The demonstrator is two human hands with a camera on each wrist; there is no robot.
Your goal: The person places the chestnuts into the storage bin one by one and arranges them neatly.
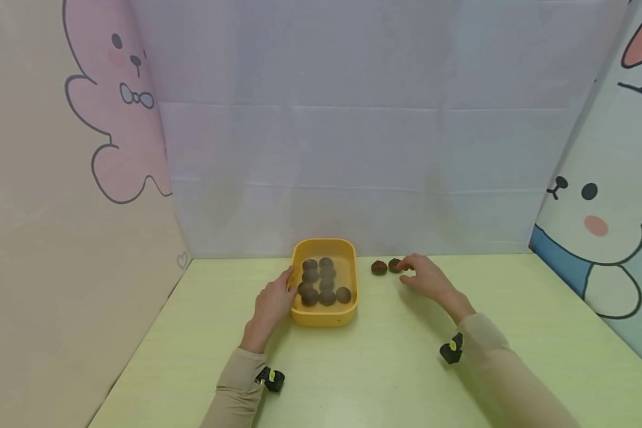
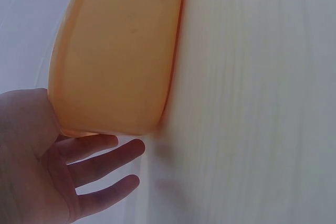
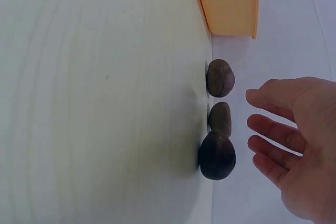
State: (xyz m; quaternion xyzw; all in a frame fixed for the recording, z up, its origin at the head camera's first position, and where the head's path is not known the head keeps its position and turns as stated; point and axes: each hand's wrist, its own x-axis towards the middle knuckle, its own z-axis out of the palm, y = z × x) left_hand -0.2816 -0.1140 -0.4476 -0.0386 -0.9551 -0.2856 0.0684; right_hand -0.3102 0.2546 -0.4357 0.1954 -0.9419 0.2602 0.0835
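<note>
A yellow plastic bin (image 1: 324, 320) stands near the back of the table with several brown chestnuts (image 1: 327, 297) in it. My left hand (image 1: 273, 302) holds the bin's left side, thumb over the rim and fingers along the outside; the left wrist view shows the fingers (image 2: 107, 158) by the bin's corner, the thumb hidden. To the right of the bin lie loose chestnuts (image 1: 378, 268). My right hand (image 1: 427, 278) hovers close by them, thumb and fingers apart, nothing between them. In the right wrist view three chestnuts (image 3: 220, 78) show in a row; the hand covers one in the head view.
A white cloth (image 1: 364, 148) hangs behind the table's back edge. Side panels with a pink cartoon animal (image 1: 123, 119) and a white cartoon animal (image 1: 610, 178) flank the pale wood-grain table (image 1: 353, 380).
</note>
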